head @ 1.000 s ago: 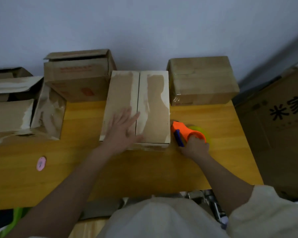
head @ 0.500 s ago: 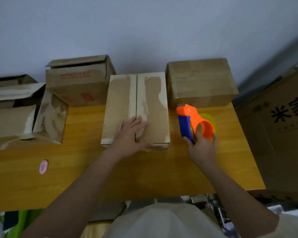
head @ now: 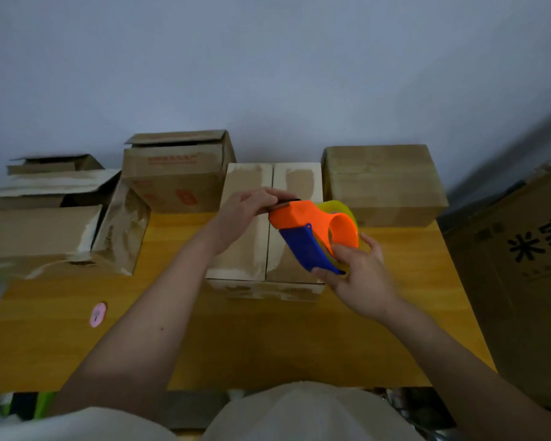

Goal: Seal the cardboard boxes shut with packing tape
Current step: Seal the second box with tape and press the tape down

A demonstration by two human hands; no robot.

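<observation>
Cardboard box with two pale, scuffed top flaps [head: 264, 230] sits at the middle of the yellow wooden desk [head: 236, 338], its flaps folded down and meeting along a centre seam that carries no tape I can see. Above it I hold the orange and blue plastic tape dispenser [head: 312, 237], with a roll of yellowish packing tape [head: 347, 211] mounted behind its ring. My right hand [head: 360, 275] has its grip curled around the blue handle; my left hand [head: 252, 208] pinches at the dispenser's nose, probably on the tape end, though the tape itself is too faint to make out. The box looks light and fairly stiff, but its flaps will likely give under pressure, so it is best held flat beside the seam. The dispenser is rigid and light; the handle is the sound place to hold it. A closed brown box [head: 382, 183] stands just right of it; open boxes [head: 175, 173] stand left.
</observation>
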